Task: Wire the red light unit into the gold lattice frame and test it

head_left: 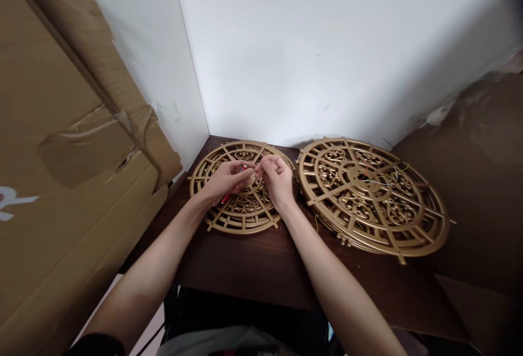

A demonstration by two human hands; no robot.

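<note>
Your left hand (226,180) and right hand (279,177) meet over the hub of the small gold grille (244,186), which lies flat on the table (253,260) toward 11 o'clock from you. Both hands are curled nearly shut, fingertips pinched together at the centre; the left has hold of a red tool (227,197), or perhaps a wire, whose long axis runs from the hub out toward 7 o'clock under your palm. What the right pinches is too small to tell. Lying flat probably keeps the grille steady while both hands work its middle. Its spokes radiate evenly, so it has no long axis. Just beside it at 3 o'clock sits a larger stack of grilles (373,197) with thin wires across the top. Cardboard (61,143) leans at 9 o'clock.
</note>
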